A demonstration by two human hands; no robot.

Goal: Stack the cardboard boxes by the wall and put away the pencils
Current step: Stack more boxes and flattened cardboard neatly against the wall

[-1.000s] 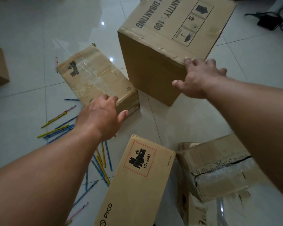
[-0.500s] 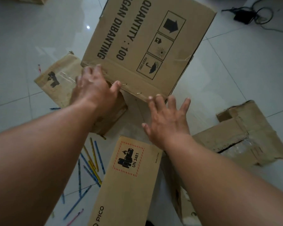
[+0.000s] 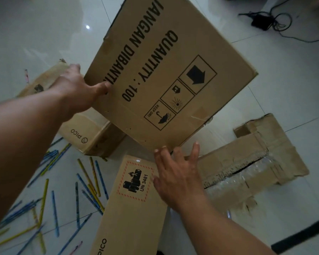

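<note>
A large cardboard box [image 3: 164, 80] printed "QUANTITY : 100" is tilted up over the floor, its printed face towards me. My left hand [image 3: 77, 91] holds its left edge, thumb on the printed face and fingers round the side. My right hand [image 3: 177, 173] is spread with straight fingers, its fingertips at the box's lower corner. A PICO box [image 3: 81, 133] lies partly under the big box at the left. Another PICO box [image 3: 133, 208] with a UN 3481 label lies below my right hand. Several blue and yellow pencils [image 3: 85, 186] lie scattered on the floor at lower left.
A torn, taped cardboard box [image 3: 256, 162] lies on the white tiled floor [image 3: 293, 89] at the right. A black adapter with cables [image 3: 261, 21] sits at the top right. A dark strip [image 3: 302, 234] crosses the bottom right corner.
The large box has tipped further up and come closer to me. My left hand has shifted to its left edge with the thumb on the face. My right hand stays by the lower corner.
</note>
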